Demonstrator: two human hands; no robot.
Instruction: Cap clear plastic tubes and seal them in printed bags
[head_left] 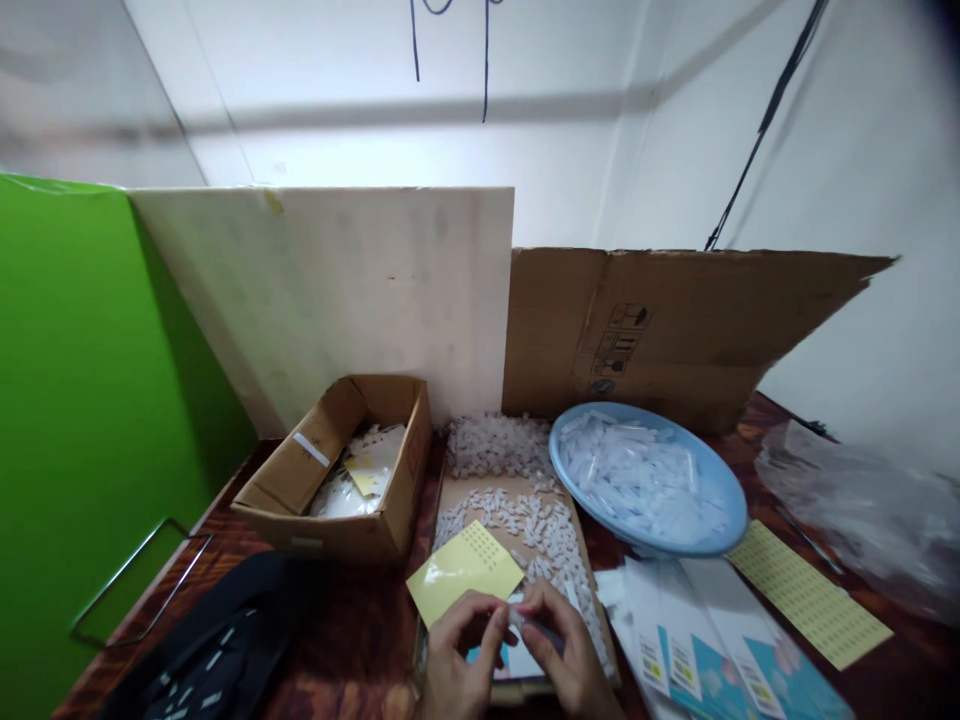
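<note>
My left hand (469,650) and my right hand (561,645) meet at the bottom centre, fingertips pinched around a small clear plastic piece (516,618) between them. Just behind them, a yellow sticker sheet (466,570) with small dark marks rests on a cardboard tray (469,490). Many small white plastic pieces (551,530) lie spread across that tray, and a heap of clear pieces (499,445) sits at its far end. Under my hands, part of a white and blue card (525,660) shows.
An open cardboard box (409,480) with scraps stands left. On the right are a blue basin (739,520) of clear plastic pieces, printed cards (712,640), another yellow sheet (814,600) and a plastic bag (862,510). Black cloth (232,620) lies front left; upright panels stand behind.
</note>
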